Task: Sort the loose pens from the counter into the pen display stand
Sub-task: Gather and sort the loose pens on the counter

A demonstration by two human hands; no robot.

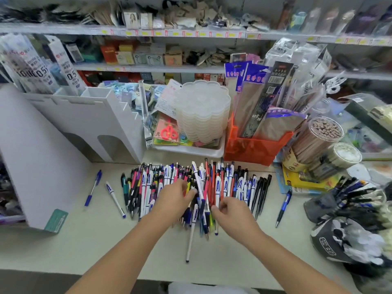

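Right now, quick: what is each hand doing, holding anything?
Left hand: on the pen pile, fingers curled among the pens; whether it grips one cannot be told.
Right hand: fingertips on the pile, fingers curled; a grip cannot be told.

- We see a pale counter (106,240).
- On it: our heap of loose pens (195,187), a white stepped display stand (89,117), an orange bin (254,147), a white tray (191,149).

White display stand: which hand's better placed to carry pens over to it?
Left, probably. The white display stand sits on the left; the left hand is on the pen pile nearer it, while the right hand would cross over.
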